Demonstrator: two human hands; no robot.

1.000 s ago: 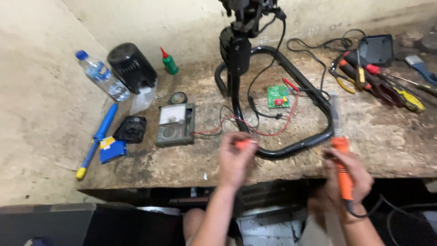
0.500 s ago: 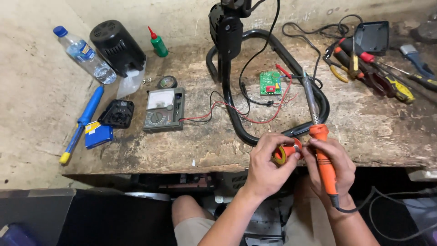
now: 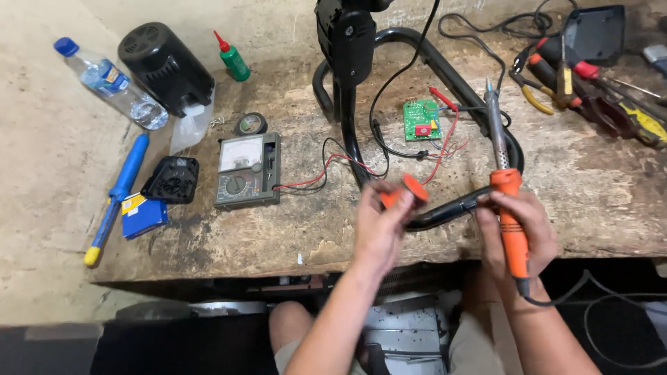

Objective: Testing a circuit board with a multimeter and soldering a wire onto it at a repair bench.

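- At the far left of the counter [image 3: 208, 243] a clear plastic bottle [image 3: 111, 83] with a blue cap lies on its side; a little water shows inside it near its lower end.
- Below it lies a long blue tool with a yellow tip [image 3: 117, 198], and just beside that a small blue and yellow packet [image 3: 142, 215].
- A black round motor housing [image 3: 165, 66] stands behind a small clear plastic bag [image 3: 189, 128]; what the bag holds cannot be told.
- A black vented cover [image 3: 172, 179] lies near an analogue multimeter [image 3: 248, 170], whose red and black leads run off to the right.
- A small round tin [image 3: 250, 124] sits just above the meter, and a green squeeze bottle with a red nozzle [image 3: 233, 59] stands further back.
- A black bent tube frame [image 3: 431, 66] loops across the middle of the counter, with a green circuit board [image 3: 420, 119] lying inside the loop.
- The left hand [image 3: 382, 226] is closed around a small orange round piece [image 3: 410, 189], held above the counter's front edge, near the frame.
- The right hand [image 3: 517, 232] grips the orange handle of a soldering iron [image 3: 506, 187], its metal shaft pointing up and away; its black cord hangs off below the hand.
- At the far right lie pliers and screwdrivers [image 3: 590, 83] with red and yellow handles, next to a black tray [image 3: 597, 31].
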